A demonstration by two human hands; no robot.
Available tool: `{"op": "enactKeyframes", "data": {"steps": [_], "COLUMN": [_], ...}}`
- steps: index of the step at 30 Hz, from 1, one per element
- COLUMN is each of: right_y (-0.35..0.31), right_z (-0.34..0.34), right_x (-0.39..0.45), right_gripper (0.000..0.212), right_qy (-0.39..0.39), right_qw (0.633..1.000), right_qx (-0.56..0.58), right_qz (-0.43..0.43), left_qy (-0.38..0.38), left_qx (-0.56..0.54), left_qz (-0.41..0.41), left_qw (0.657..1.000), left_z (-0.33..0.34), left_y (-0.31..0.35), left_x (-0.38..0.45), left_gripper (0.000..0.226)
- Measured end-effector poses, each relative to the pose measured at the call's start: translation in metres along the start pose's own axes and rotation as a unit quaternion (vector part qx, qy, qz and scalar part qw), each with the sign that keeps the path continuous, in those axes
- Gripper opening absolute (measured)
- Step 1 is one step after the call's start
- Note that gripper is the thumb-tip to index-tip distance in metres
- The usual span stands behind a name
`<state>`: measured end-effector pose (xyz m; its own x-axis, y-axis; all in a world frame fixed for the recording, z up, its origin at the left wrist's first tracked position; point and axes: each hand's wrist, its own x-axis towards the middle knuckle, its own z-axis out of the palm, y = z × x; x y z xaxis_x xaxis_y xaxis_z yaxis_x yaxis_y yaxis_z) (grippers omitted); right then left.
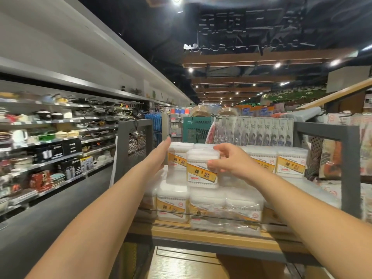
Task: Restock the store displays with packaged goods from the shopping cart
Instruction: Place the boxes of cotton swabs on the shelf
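A clear box of cotton swabs [201, 170] with a yellow label sits atop a stack of like boxes on a wooden display shelf [201, 236]. My right hand [225, 160] grips this box from its right side, thumb low on the front and fingers curled over the top. My left hand [161, 156] has straight fingers and lies flat against the left side of a neighbouring box [178, 156] just behind. More boxes [277, 160] stand in a row to the right, and a lower layer [173, 204] fills the shelf front.
A grey metal frame [350, 168] with mesh sides encloses the display. Hanging packets [259, 131] line a rail behind the boxes. Long shelves of cookware [60, 137] run along the left. A dark aisle floor [50, 218] lies between them and the display.
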<state>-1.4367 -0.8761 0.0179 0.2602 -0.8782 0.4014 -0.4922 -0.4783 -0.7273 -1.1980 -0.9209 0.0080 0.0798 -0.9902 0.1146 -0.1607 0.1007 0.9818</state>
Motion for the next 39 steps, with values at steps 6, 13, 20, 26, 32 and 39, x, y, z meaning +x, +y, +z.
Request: {"op": "enactKeyframes", "data": {"steps": [6,13,20,26,32,39], "right_y": [-0.032,-0.037,-0.021,0.008,0.056,0.12], "right_z": [0.045,0.074,0.054,-0.007,-0.104,-0.23], "right_x": [0.022,0.034,-0.003,-0.079,-0.215,-0.445], "right_gripper": [0.081,0.066,0.063,0.035,0.027,0.02], "right_qy": [0.0,0.059,0.125,0.175,0.267,0.334], "right_qw": [0.999,0.998,0.992,0.977,0.942,0.888], "right_qx": [-0.03,-0.034,0.008,0.095,0.137,0.095], "right_qz": [-0.042,0.011,0.032,0.075,0.148,0.3], "left_qy": [0.025,0.085,0.155,0.15,-0.084,-0.341], "left_qx": [-0.093,-0.145,-0.126,-0.003,-0.028,-0.058], "left_qz": [0.003,-0.011,0.143,0.315,0.294,0.128], "left_qw": [0.995,0.986,0.969,0.937,0.952,0.93], "left_z": [-0.001,0.003,0.016,0.072,0.233,0.445], "left_y": [-0.005,0.0,0.006,0.019,0.013,-0.022], "left_x": [-0.018,-0.022,-0.045,-0.097,-0.179,-0.325], "left_gripper": [0.072,0.053,0.037,0.035,0.023,0.012]}}
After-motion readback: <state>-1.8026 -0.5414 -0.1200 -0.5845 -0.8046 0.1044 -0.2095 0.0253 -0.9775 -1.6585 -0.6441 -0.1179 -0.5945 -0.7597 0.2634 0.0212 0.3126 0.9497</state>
